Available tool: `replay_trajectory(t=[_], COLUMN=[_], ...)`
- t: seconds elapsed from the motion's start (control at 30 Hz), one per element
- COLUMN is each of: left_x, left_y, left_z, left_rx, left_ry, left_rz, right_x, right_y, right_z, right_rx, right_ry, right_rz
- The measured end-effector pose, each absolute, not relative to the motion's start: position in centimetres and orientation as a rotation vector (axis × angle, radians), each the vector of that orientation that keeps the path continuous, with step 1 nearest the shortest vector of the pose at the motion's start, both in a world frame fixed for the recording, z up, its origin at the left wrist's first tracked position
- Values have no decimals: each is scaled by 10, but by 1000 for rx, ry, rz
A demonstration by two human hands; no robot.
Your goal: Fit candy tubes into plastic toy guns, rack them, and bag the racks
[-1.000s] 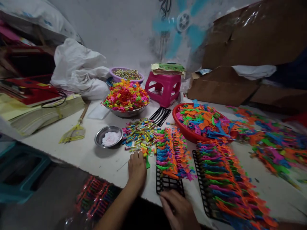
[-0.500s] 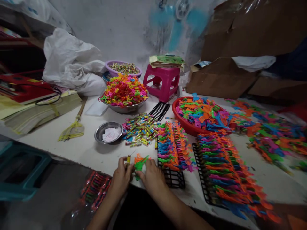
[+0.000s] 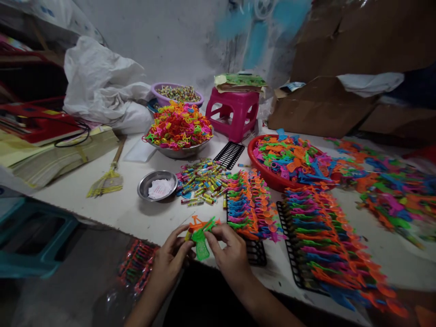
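Observation:
Near the table's front edge, a green plastic toy gun is held up between my two hands. My right hand pinches its right side between thumb and fingers. Curled at the other side, my left hand grips a small yellow tube and touches the toy gun's left end. An orange plastic piece shows just behind the toy gun; whether it lies on the table I cannot tell. To the right of it, rows of coloured plastic pieces stand in a black rack.
Small tubes lie piled beside a metal bowl with paper slips. Farther back are a heaped bowl of plastic pieces and a red basin. A second filled rack stands right. A yellow hand-shaped clapper lies left.
The green toy gun has been raised and turned so its grip faces me. My right hand has shifted right and opened out around it; the view has moved slightly.

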State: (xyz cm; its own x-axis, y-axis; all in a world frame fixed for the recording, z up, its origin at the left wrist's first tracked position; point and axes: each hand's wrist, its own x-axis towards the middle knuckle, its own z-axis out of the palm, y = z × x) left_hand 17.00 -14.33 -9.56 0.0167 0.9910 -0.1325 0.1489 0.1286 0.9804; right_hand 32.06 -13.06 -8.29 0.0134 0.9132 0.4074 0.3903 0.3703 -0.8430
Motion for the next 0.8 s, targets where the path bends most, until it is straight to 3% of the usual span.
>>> replay_trajectory(t=[0.33, 0.5, 0.8], left_x=[204, 209, 221], left_y=[-160, -163, -173], left_z=[-61, -65, -62], left_rx=[1173, 1426, 1957], left_ry=[1034, 1156, 1115], left_rz=[897, 882, 889], right_x=[338, 347, 343], right_y=[-151, -151, -164], right_z=[-55, -51, -57], right_rx=[-1109, -1141, -1117], right_ry=[-1170, -1185, -1086], right_rz=[666, 687, 434])
